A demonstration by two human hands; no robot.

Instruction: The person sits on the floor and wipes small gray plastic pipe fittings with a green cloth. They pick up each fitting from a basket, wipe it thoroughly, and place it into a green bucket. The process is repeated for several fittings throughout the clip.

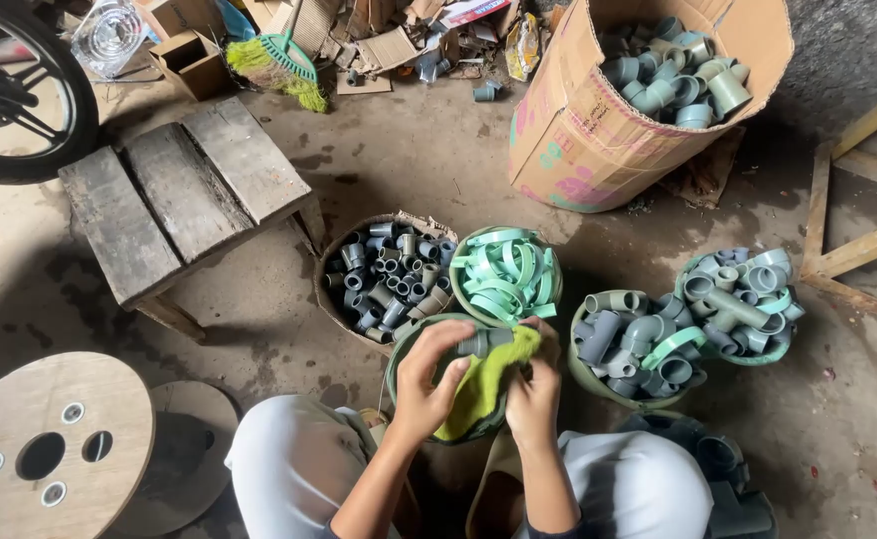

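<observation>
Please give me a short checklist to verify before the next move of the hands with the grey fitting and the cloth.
1. Left hand grips the short grey plastic pipe fitting: ok.
2. Right hand holds the yellow-green cloth against the fitting: ok.
3. Fitting is clean: cannot tell, cloth covers part of it.
4. Round basket of green plastic rings lies just ahead of the hands: ok.
5. Bowl under the hands has room: cannot tell, hidden.

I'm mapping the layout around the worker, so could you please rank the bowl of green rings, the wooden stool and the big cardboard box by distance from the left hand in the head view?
From the left hand:
1. Bowl of green rings, just beyond the hands.
2. Wooden stool, up and to the left.
3. Cardboard box of grey pipe fittings, far upper right.
</observation>
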